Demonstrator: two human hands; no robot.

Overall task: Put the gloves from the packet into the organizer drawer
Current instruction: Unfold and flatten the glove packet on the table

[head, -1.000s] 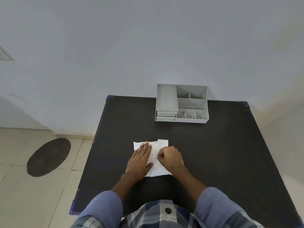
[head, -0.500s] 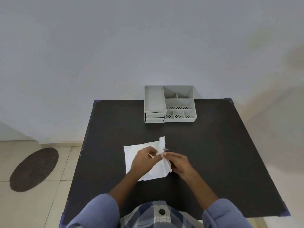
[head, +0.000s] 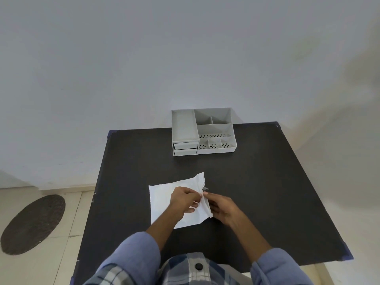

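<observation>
From over the person's shoulder, the white packet (head: 164, 199) lies flat on the black table (head: 257, 182), and both hands meet at its right edge. The left hand (head: 184, 199) rests on top of the paper, thumb and forefinger closed on the raised edge; the right hand (head: 223, 206) pinches the same edge from the other side, fingertips nearly touching the left's. No gloves show yet; they are presumably inside, under the left palm. To my eye the job is opening the packet, and it goes best if the two pinches stay close together and pull apart sideways, so the seam peels instead of the paper ripping. Beyond the grip, well apart at the table's far edge, stands the grey organizer (head: 213, 130), with its two small drawers (head: 185, 148) on the left front, both closed, still to be pulled out.
</observation>
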